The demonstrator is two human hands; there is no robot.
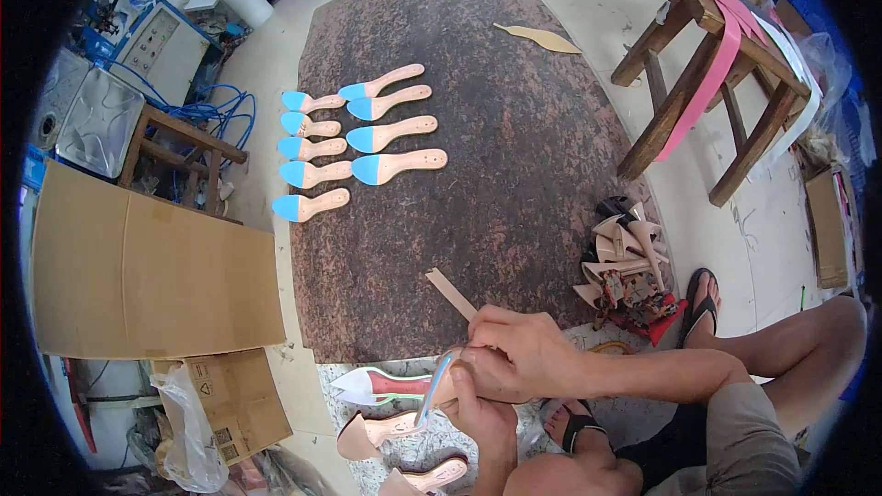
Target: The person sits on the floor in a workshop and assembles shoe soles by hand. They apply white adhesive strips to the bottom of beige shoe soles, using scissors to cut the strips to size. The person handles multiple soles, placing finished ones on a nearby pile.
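Low in the view, my left hand (pixel 484 415) is closed around a beige shoe insole (pixel 444 389) with a blue edge, which stands tilted on its side. My right hand (pixel 519 349) is against the same insole, its fingers pinching a narrow beige strip (pixel 450 294) whose free end points up and left over the dark board. Just left of my hands lies a sole piece with a white toe (pixel 358 384), a red middle and a green rim. Below it rest beige insoles (pixel 390 429) with brown toe parts.
On the dark mottled board (pixel 514 220), several blue-toed insoles (pixel 400 163) lie in two columns. A pile of beige heels (pixel 625 253) sits at its right edge, and a yellowish leaf-shaped piece (pixel 540 38) lies far back. A wooden stool (pixel 726 55) stands right; cardboard boxes (pixel 165 266) stand left.
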